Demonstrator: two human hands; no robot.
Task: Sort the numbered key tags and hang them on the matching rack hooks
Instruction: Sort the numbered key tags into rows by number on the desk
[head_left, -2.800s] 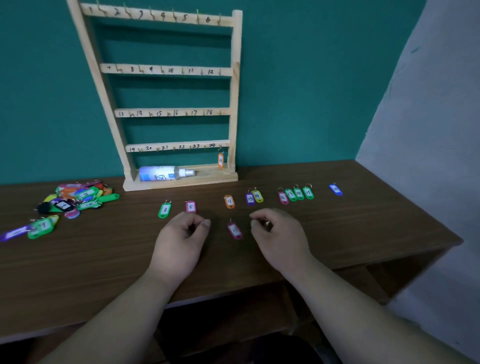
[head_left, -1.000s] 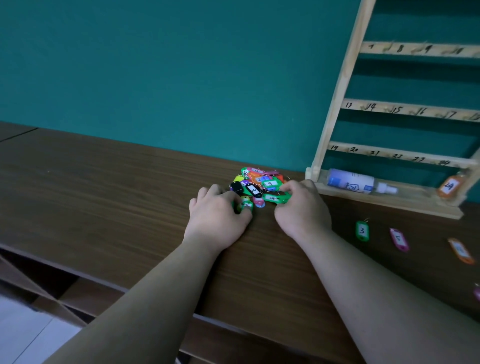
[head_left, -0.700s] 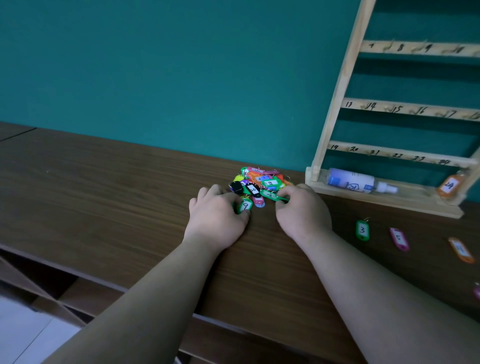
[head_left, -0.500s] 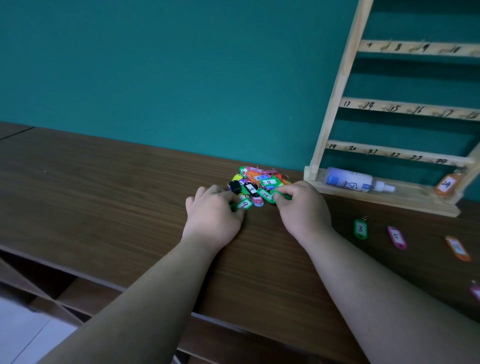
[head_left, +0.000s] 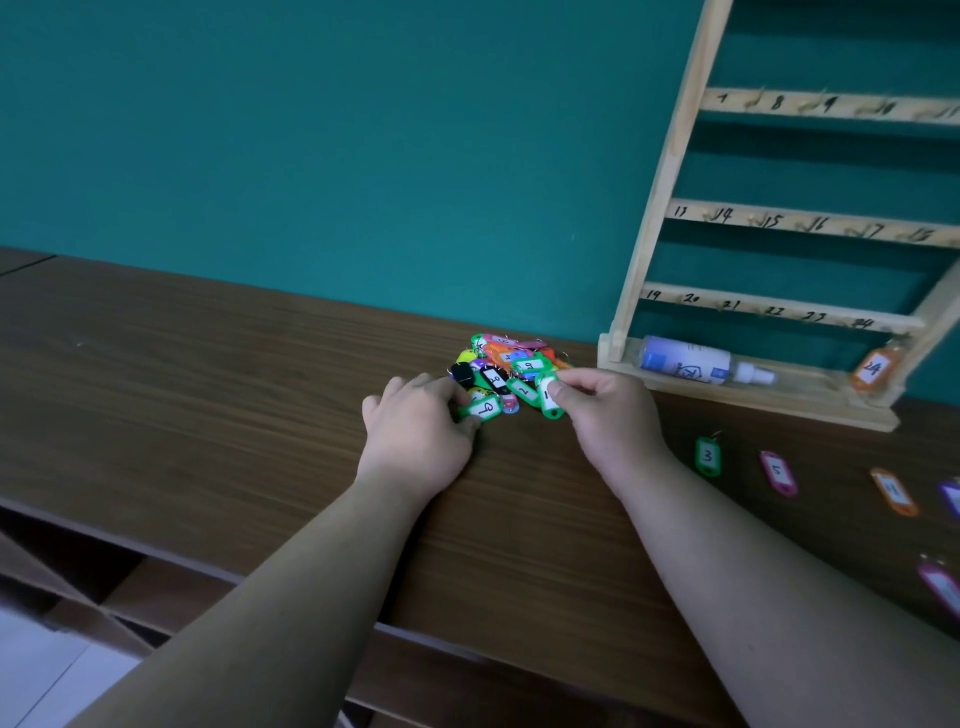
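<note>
Left hand (head_left: 415, 441) in a pinch on green tag 9 (head_left: 485, 408), right hand (head_left: 609, 415) likewise on another green tag (head_left: 548, 399)

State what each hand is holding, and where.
Left hand pinches the green 9 tag by its left end; right hand pinches a second green tag, thumb over its label.

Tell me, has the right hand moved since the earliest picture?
Yes. The right hand went left: it was in front of the wooden rack, and now pinches a green tag at the tag pile left of the rack's base.
</note>
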